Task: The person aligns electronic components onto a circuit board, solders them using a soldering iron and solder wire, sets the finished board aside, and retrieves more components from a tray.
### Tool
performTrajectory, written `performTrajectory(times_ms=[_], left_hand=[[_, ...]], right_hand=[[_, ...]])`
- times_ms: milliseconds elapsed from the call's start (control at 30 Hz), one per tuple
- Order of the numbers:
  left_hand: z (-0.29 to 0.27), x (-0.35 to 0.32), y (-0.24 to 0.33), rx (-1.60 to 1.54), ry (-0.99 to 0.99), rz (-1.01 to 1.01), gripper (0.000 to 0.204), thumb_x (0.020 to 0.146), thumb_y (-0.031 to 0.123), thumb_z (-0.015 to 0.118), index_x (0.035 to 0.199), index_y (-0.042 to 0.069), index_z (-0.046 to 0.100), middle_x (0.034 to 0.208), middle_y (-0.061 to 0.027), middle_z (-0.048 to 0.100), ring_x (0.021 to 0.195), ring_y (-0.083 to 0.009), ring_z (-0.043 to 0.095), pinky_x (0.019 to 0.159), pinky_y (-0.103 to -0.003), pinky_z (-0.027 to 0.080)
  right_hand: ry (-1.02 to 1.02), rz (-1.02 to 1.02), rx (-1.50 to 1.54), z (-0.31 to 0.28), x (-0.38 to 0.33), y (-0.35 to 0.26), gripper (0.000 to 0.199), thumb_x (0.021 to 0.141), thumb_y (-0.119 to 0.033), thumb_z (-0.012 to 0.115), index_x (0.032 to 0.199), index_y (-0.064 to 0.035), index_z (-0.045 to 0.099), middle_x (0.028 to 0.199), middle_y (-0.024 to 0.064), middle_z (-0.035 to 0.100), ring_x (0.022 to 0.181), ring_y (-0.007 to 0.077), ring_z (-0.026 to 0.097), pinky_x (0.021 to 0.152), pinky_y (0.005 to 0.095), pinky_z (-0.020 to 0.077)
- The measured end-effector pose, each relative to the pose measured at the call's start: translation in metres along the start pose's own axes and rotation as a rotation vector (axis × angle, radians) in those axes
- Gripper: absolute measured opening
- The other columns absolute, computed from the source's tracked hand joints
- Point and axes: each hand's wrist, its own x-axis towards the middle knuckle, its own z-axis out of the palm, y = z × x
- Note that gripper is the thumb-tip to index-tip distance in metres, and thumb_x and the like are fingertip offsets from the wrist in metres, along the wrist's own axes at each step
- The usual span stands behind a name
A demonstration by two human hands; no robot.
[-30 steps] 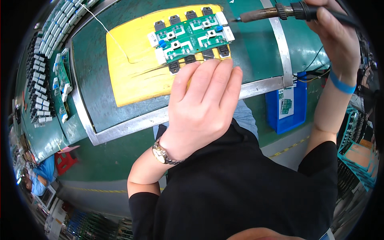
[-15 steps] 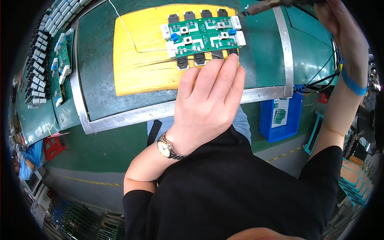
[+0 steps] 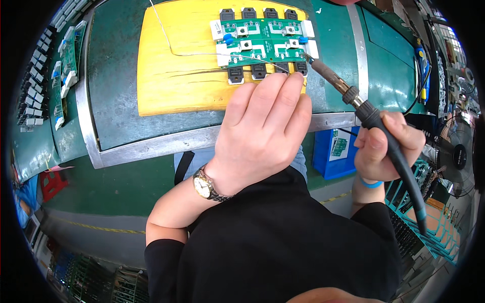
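A green circuit board (image 3: 256, 36) lies on a yellow wooden slab (image 3: 174, 98), with black flat-bodied components (image 3: 235, 74) along its near and far edges. My left hand (image 3: 262, 123) rests at the near edge, fingertips by the right-hand components. A thin solder wire (image 3: 202, 53) crosses the slab and board to these fingers, which are closed on it; the thumb is hidden. My right hand (image 3: 389, 146) grips a soldering iron (image 3: 371, 116). The iron's tip is by the board's near right corner; whether it touches cannot be made out.
At the left stand rows of white-and-black parts (image 3: 38, 86) and several populated circuit boards (image 3: 70, 55). A metal strip (image 3: 197, 137) edges the bench. Below its right side is a blue bin (image 3: 323, 164) holding boards. A fan (image 3: 458, 156) stands far right.
My right hand has come down from the upper right, bringing the soldering iron's tip to the board's right edge. The left hand stays at the near edge. The whole view has shifted slightly.
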Motion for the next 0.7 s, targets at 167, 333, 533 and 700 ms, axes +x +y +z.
performTrajectory(times_ms=[167, 333, 533, 700], left_hand=[[0.0, 0.0, -0.001, -0.02, -0.007, 0.003, 0.021, 0.071, 0.014, 0.072, 0.091, 0.011, 0.067, 0.115, -0.0031, 0.065, 0.105, -0.0213, 0.059, 0.089, -0.037, 0.037], [0.001, 0.001, -0.001, -0.011, 0.015, 0.006, 0.02, 0.071, 0.014, 0.072, 0.089, 0.011, 0.066, 0.113, -0.0031, 0.066, 0.103, -0.0213, 0.059, 0.089, -0.037, 0.038], [0.001, 0.001, 0.0, -0.014, 0.007, 0.003, 0.019, 0.071, 0.013, 0.072, 0.089, 0.011, 0.066, 0.113, -0.003, 0.066, 0.104, -0.0214, 0.059, 0.088, -0.037, 0.037], [0.001, 0.001, 0.0, -0.013, 0.006, 0.005, 0.019, 0.071, 0.013, 0.072, 0.088, 0.011, 0.066, 0.113, -0.0029, 0.066, 0.104, -0.0213, 0.059, 0.089, -0.037, 0.037]], right_hand=[[0.052, 0.024, 0.008, 0.01, -0.017, 0.002, 0.043, 0.086, -0.015, 0.077, 0.116, -0.0032, 0.048, 0.077, 0.0107, 0.059, 0.063, 0.0139, 0.056, 0.058, 0.0271, 0.0449], [0.05, -0.003, 0.0, 0.015, -0.017, 0.003, 0.043, 0.085, -0.015, 0.078, 0.116, -0.0024, 0.051, 0.078, 0.0123, 0.062, 0.065, 0.0153, 0.059, 0.059, 0.027, 0.0465], [0.074, 0.006, -0.001, 0.018, -0.021, 0.006, 0.041, 0.084, -0.015, 0.079, 0.114, -0.0012, 0.055, 0.078, 0.0142, 0.064, 0.066, 0.016, 0.06, 0.058, 0.0268, 0.0467], [0.089, 0.031, 0.046, 0.02, -0.023, 0.007, 0.041, 0.084, -0.015, 0.079, 0.114, 0.0001, 0.055, 0.074, 0.0133, 0.064, 0.064, 0.015, 0.06, 0.057, 0.0258, 0.0461]])
